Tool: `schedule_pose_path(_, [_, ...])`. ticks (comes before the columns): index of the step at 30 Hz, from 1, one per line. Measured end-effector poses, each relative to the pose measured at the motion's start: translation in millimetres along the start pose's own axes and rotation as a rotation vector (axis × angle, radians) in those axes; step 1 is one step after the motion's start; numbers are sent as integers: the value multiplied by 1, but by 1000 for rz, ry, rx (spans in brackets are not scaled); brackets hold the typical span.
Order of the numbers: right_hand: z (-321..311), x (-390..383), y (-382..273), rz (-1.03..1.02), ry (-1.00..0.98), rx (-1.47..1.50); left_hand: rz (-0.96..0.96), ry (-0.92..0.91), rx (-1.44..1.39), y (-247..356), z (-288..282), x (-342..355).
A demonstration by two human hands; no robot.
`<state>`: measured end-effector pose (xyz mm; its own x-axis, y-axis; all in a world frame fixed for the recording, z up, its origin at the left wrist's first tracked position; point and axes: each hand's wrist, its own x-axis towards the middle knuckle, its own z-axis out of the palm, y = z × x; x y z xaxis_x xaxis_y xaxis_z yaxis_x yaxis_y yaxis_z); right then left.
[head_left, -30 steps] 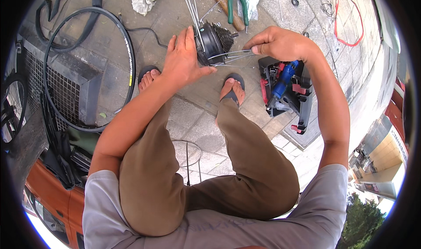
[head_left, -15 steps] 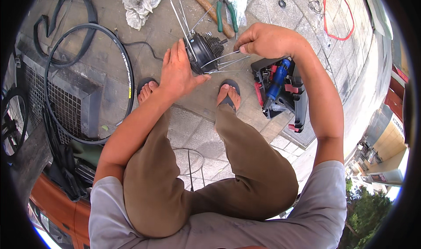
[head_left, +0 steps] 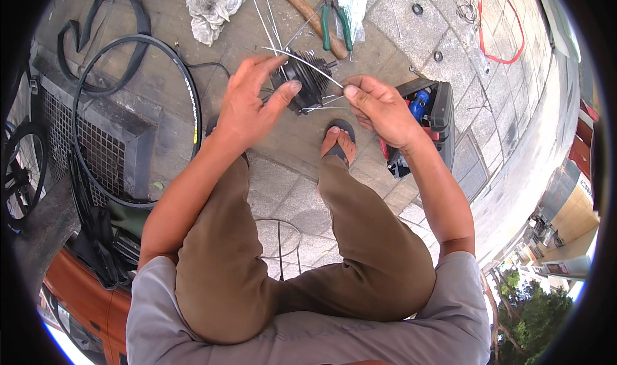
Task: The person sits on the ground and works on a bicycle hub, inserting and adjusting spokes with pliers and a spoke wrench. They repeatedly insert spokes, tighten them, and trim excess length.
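Observation:
Between my feet and the tools on the ground sits a black wheel hub (head_left: 302, 85) with stacked sprockets and several thin metal spokes sticking out of it. My right hand (head_left: 382, 108) pinches one end of a loose-looking spoke (head_left: 315, 67) between thumb and fingers, and the spoke slants over the hub toward the upper left. My left hand (head_left: 254, 101) is at the hub's left side, thumb and fingers apart, its fingertips close to the spoke. Whether those fingertips touch the spoke or the hub I cannot tell.
A black rim (head_left: 196, 101) and a black rubber tyre (head_left: 144, 27) lie left beside a metal grate. Beyond the hub are a white rag (head_left: 209, 11), a wooden-handled hammer (head_left: 299, 5) and green-handled pliers (head_left: 326, 27). An open toolbox (head_left: 442, 101) stands right, below a red cord (head_left: 480, 27).
My right hand has come left and down with the spoke, which now passes above the hub. My left hand has lifted off the hub, its thumb turned upward.

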<state>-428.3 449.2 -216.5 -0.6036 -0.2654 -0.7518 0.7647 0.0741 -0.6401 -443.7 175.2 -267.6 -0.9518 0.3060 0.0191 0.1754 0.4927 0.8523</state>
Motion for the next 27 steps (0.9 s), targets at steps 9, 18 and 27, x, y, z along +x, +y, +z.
schedule_pose_path(9, [-14,88,-28,-94,248,-578,-506,54,-1296,-13,-11,14])
schedule_pose_path(18, [-61,191,-10,-43,565,-966,-522,-43,-1237,-14,-18,7])
schedule_pose_path(27, [-57,216,5,-7,778,-1047,-554,-31,-1258,-20,-25,5])
